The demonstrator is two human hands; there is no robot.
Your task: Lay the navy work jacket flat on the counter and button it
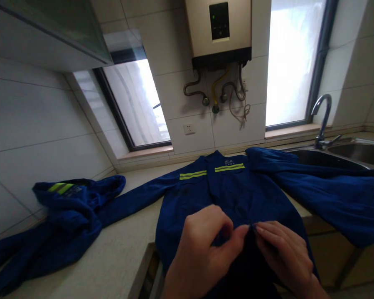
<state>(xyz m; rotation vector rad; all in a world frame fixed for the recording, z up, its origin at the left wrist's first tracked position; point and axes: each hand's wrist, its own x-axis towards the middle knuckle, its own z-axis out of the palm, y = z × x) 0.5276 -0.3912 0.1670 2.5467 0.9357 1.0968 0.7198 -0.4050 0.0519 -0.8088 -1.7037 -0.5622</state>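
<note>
A blue work jacket (187, 207) with yellow-green reflective strips lies front up, its collar toward the wall and its lower part hanging over the counter's front edge. My left hand (205, 249) is closed, thumb and finger pinching the jacket's front edge near the hem. Right beside it, my right hand (283, 247) pinches the same edge, so the fingertips of both hands almost meet. The exact bit of cloth between the fingers is small and dark. One sleeve stretches left across the counter.
Another blue garment (68, 216) lies crumpled on the counter (118, 249) at left. More blue cloth (330, 191) drapes over the right side, by the sink (358, 151) and its faucet (322, 120). A water heater (220, 29) with pipes hangs on the wall.
</note>
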